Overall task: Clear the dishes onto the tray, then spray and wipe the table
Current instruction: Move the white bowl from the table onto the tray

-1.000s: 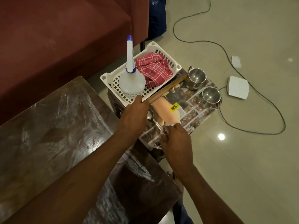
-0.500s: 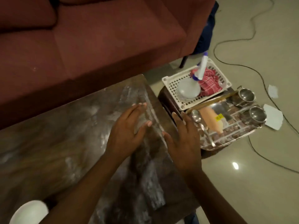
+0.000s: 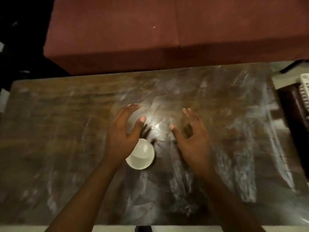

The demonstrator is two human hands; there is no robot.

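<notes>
hovering spread and empty, left hand [image 3: 122, 136] and right hand [image 3: 192, 139] flank white bowl [image 3: 141, 154] on table [image 3: 234, 131].

Dim, motion blur, glare on table [image 3: 217, 114].

A dark, glossy table [image 3: 217, 131] with pale, marble-like streaks fills most of the view, its far edge running alongside a red sofa [image 3: 167, 30]. A single small white bowl [image 3: 142, 156] sits on it, near the middle of the front half. At the right end, a lower dark stand [image 3: 291, 104] carries the corner of a white basket [image 3: 305, 91].
</notes>
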